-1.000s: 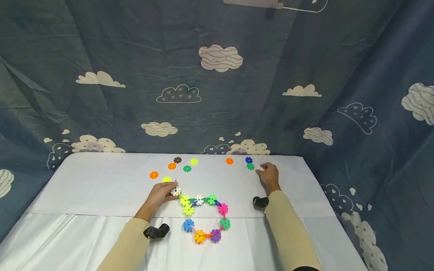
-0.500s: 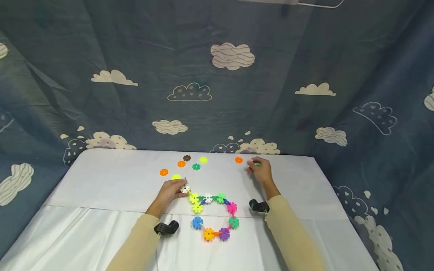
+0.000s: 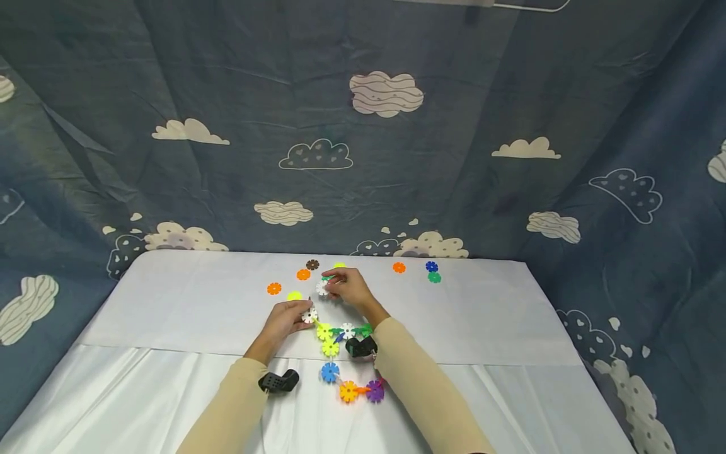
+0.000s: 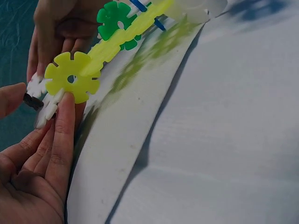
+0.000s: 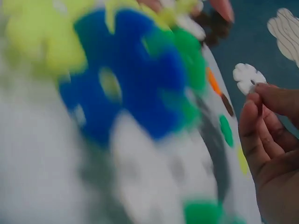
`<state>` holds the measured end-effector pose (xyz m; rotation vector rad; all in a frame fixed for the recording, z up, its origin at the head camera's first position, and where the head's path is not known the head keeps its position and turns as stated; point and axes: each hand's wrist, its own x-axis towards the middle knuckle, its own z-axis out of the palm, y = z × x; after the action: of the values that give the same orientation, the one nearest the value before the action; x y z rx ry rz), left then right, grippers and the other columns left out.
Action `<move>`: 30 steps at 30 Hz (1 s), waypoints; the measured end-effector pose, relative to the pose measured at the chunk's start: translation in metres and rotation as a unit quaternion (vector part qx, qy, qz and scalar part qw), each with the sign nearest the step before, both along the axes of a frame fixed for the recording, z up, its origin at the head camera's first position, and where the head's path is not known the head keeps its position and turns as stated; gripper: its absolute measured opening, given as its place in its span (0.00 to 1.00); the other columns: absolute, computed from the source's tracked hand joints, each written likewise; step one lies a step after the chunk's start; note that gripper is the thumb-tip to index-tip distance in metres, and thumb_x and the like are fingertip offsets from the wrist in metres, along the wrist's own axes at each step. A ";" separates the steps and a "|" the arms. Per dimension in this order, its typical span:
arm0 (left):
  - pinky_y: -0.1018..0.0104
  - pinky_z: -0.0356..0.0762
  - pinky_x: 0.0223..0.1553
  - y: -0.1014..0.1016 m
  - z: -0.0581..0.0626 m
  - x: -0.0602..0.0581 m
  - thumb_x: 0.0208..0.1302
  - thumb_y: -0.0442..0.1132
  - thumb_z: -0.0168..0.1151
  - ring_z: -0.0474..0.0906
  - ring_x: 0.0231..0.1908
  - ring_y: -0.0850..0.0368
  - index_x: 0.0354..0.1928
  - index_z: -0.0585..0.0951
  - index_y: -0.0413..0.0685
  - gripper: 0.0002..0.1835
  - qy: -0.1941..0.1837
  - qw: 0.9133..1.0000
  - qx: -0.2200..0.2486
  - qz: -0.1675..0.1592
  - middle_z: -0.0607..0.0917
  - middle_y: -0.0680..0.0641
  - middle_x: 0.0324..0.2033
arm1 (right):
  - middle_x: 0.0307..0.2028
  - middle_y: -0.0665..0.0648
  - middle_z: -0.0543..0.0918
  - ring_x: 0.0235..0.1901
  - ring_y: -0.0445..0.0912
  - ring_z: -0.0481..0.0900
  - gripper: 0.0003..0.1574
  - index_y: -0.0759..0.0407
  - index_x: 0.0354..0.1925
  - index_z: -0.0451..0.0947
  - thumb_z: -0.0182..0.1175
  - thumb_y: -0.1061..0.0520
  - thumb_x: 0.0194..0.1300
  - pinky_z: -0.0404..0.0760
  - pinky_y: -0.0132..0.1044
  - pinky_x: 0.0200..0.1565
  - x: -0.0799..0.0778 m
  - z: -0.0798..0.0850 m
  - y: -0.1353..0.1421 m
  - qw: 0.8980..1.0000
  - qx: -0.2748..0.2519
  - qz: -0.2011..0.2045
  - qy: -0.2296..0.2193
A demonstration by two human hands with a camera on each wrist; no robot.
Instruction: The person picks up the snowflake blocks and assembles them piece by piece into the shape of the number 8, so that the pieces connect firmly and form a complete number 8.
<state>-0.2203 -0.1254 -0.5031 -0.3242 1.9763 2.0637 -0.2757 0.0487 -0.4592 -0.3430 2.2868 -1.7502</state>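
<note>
My left hand [image 3: 282, 323] pinches a white flower-shaped disc [image 4: 46, 111] at the far left end of a linked chain of coloured discs. A dark brown disc [image 4: 32, 101] is slotted into that white one, and a yellow disc [image 4: 72, 78] joins it to the chain. Just beyond and to the right, my right hand [image 3: 350, 289] holds a loose white flower disc [image 5: 247, 78] between thumb and fingers. The chain forms a ring on the cloth, with blue [image 3: 330, 372], orange [image 3: 348, 392] and purple [image 3: 375, 391] discs at its front. My right forearm hides the ring's right side.
Loose discs lie along the back of the white-covered table [image 3: 187, 302]: a brown disc [image 3: 312, 265], an orange disc [image 3: 275, 289] and others at left. Farther right are another orange disc [image 3: 399, 268], a blue disc [image 3: 432, 267] and a green disc [image 3: 433, 277]. A cloud-patterned curtain [image 3: 317, 189] hangs behind.
My right hand has lifted the white disc from beside the green one at the back right and carried it left, close to my left hand. My left hand keeps its grip. The head view shifted slightly.
</note>
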 end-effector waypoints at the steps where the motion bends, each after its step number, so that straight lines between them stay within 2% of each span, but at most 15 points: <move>1: 0.64 0.82 0.46 0.000 0.000 0.000 0.70 0.40 0.56 0.76 0.47 0.53 0.59 0.73 0.28 0.23 0.000 1.000 0.001 0.000 0.75 0.36 0.54 | 0.31 0.68 0.82 0.27 0.61 0.81 0.15 0.76 0.49 0.77 0.59 0.71 0.63 0.85 0.45 0.34 0.000 -0.002 -0.005 1.000 -0.002 -0.004 -0.001; 5: 0.63 0.82 0.46 0.000 0.000 0.001 0.71 0.40 0.55 0.76 0.46 0.53 0.58 0.73 0.28 0.22 -0.004 1.000 0.002 0.001 0.76 0.36 0.54 | 0.22 0.55 0.80 0.18 0.42 0.74 0.10 0.73 0.42 0.81 0.62 0.68 0.63 0.78 0.31 0.22 -0.008 -0.025 -0.018 0.999 -0.030 -0.033 -0.008; 13: 0.63 0.82 0.46 0.000 0.001 0.002 0.71 0.40 0.56 0.76 0.48 0.52 0.59 0.73 0.29 0.23 0.002 1.000 0.008 0.002 0.75 0.35 0.57 | 0.21 0.56 0.80 0.17 0.42 0.76 0.10 0.70 0.43 0.83 0.62 0.67 0.63 0.81 0.33 0.22 -0.007 -0.031 -0.024 0.999 -0.028 -0.008 -0.027; 19: 0.63 0.83 0.45 -0.001 -0.002 0.001 0.70 0.39 0.57 0.77 0.45 0.56 0.58 0.74 0.29 0.21 0.015 1.000 0.008 -0.004 0.75 0.35 0.58 | 0.22 0.54 0.80 0.17 0.41 0.77 0.14 0.73 0.48 0.80 0.60 0.70 0.64 0.82 0.33 0.24 -0.007 -0.029 -0.025 0.998 -0.034 0.027 -0.046; 25: 0.63 0.84 0.42 -0.004 -0.008 0.000 0.67 0.29 0.58 0.81 0.38 0.61 0.56 0.74 0.24 0.18 0.052 0.998 0.024 -0.010 0.81 0.34 0.51 | 0.20 0.54 0.80 0.16 0.41 0.77 0.12 0.77 0.44 0.78 0.61 0.71 0.62 0.82 0.32 0.24 -0.007 -0.030 -0.026 0.997 -0.055 0.017 -0.047; 30: 0.66 0.84 0.36 -0.002 -0.010 0.002 0.65 0.25 0.57 0.81 0.34 0.62 0.53 0.75 0.21 0.16 0.073 0.997 0.008 0.007 0.84 0.35 0.44 | 0.24 0.64 0.83 0.17 0.40 0.76 0.11 0.79 0.42 0.79 0.60 0.73 0.61 0.83 0.35 0.26 -0.004 -0.027 -0.027 0.998 -0.053 0.030 -0.031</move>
<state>-0.2180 -0.1271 -0.5133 -0.1880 2.0425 2.1682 -0.2800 0.0217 -0.4864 -0.3670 2.1242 -1.8298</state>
